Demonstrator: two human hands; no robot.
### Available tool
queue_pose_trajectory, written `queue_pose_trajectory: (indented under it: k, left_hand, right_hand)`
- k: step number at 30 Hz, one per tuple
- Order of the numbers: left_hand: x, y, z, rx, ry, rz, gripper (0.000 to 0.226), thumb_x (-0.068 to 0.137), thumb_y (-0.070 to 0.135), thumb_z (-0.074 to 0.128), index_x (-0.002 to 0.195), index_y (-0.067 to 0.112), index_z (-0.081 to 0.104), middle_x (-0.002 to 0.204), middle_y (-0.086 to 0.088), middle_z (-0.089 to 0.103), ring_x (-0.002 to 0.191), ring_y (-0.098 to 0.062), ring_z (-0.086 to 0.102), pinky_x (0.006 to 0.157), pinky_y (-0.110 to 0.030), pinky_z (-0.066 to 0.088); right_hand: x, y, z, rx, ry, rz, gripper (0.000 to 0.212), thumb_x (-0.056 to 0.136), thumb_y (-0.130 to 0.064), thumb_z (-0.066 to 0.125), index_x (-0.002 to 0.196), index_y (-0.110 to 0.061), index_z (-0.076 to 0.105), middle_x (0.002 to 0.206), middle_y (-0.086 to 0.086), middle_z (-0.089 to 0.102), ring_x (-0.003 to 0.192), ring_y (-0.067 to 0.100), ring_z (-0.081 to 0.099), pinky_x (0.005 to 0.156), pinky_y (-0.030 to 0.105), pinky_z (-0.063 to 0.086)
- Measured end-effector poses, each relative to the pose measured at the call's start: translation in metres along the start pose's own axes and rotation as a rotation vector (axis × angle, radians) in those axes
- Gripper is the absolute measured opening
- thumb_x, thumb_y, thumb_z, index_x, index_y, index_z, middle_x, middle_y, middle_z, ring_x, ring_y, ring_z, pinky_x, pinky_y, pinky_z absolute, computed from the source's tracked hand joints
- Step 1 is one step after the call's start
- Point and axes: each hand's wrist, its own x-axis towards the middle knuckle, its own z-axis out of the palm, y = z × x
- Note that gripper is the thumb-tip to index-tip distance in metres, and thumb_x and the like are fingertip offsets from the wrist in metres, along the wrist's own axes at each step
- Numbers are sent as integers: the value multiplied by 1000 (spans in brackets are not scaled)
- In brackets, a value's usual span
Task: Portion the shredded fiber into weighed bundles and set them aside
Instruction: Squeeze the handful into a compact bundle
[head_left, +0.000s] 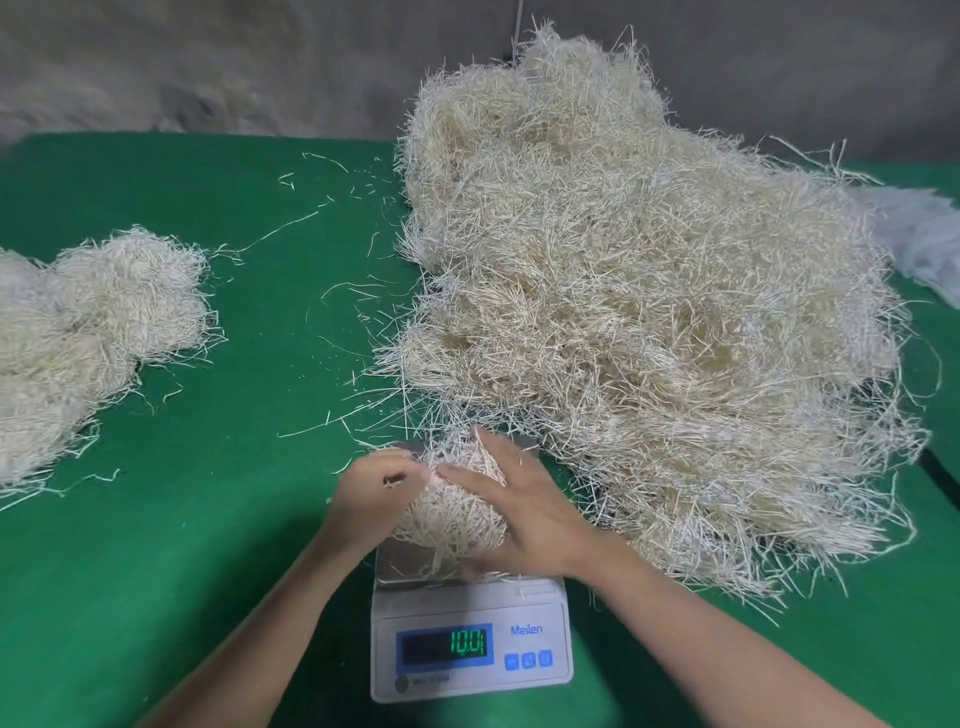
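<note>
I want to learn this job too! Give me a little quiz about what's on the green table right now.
1. True or false: the big heap of fiber lies to the right of the scale.
2. What colour is the table cover? A red, B green, C blue.
3. Fill in the gap: the left hand and the right hand are both on the small bundle, which sits on the ____.
Key: 1 true; 2 B; 3 scale.
</note>
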Motion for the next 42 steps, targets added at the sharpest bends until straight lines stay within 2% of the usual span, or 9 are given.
queue_pose_trajectory:
  k: [6, 9, 13, 16, 22, 26, 30, 36, 42]
  left_hand:
    - [-2, -5, 15, 211, 64, -209, 50, 84, 52, 56, 128, 28, 48, 144, 4, 39, 130, -15, 41, 111, -48, 27]
    - [5, 15, 11, -323, 189, -220, 39, 89, 45, 57, 118, 20, 48, 131, -6, 53, 86, -1, 62, 77, -23, 51]
    - [34, 64, -15, -1245, -250, -407, 71, 79, 67, 47, 122, 14, 64, 122, -12, 64, 110, -30, 62, 92, -53, 48]
    - [51, 100, -26, -1379, -130, -398, 58, 91, 57, 43, 104, 5, 65, 91, -16, 71, 82, -29, 70, 70, -37, 57]
    - [59, 123, 3, -937, 324, -106, 22, 94, 36, 52, 94, 17, 62, 65, 8, 64, 58, -8, 63, 50, -15, 47]
    - [63, 131, 20, -1057, 265, -130, 58, 90, 54, 49, 130, 12, 53, 127, 4, 56, 114, -16, 56, 98, -36, 47]
    - [77, 124, 11, -1177, 291, -67, 36, 104, 30, 30, 88, 26, 62, 83, 15, 62, 69, 8, 63, 60, -8, 48]
    - [81, 151, 19, -867, 343, -32, 39, 98, 35, 46, 69, 14, 60, 59, 2, 60, 50, -8, 60, 50, -21, 51]
    - [84, 154, 26, -573, 495, 114, 30, 96, 49, 39, 91, 22, 49, 83, 8, 56, 66, 7, 53, 61, -10, 40]
  right_hand:
    - [12, -12, 0, 178, 182, 87, 67, 67, 18, 50, 124, -15, 56, 133, 15, 45, 122, 33, 43, 100, 46, 41]
    - [33, -20, -24, 268, 363, 141, 54, 70, 19, 52, 114, -10, 62, 125, 14, 52, 117, 32, 50, 96, 31, 45]
    - [60, -37, -77, 136, 551, -28, 52, 59, 19, 67, 106, -2, 67, 117, 25, 58, 110, 42, 54, 94, 47, 43]
    - [58, -44, -102, 74, 451, -112, 60, 62, 6, 65, 120, -7, 57, 138, 24, 42, 130, 41, 35, 112, 55, 18]
    - [54, -60, -111, 796, 612, 59, 64, 83, -56, 47, 140, -40, 22, 152, -9, 22, 135, -2, 24, 112, 40, 28]
    - [70, -50, -132, 952, 630, 276, 61, 91, -52, 49, 142, -55, 15, 157, -18, 7, 143, 5, 10, 115, 53, 21]
    - [64, -76, -106, 767, 537, 122, 42, 85, -62, 39, 123, -74, 27, 153, -17, 23, 137, -4, 23, 114, 38, 26]
    - [77, -41, -132, 1094, 557, 216, 55, 88, -53, 51, 140, -48, 32, 146, -12, 39, 130, 5, 41, 101, 38, 46]
    - [79, -41, -130, 1323, 753, 485, 41, 96, -41, 46, 91, -2, 58, 57, -12, 60, 57, 10, 62, 52, 18, 53]
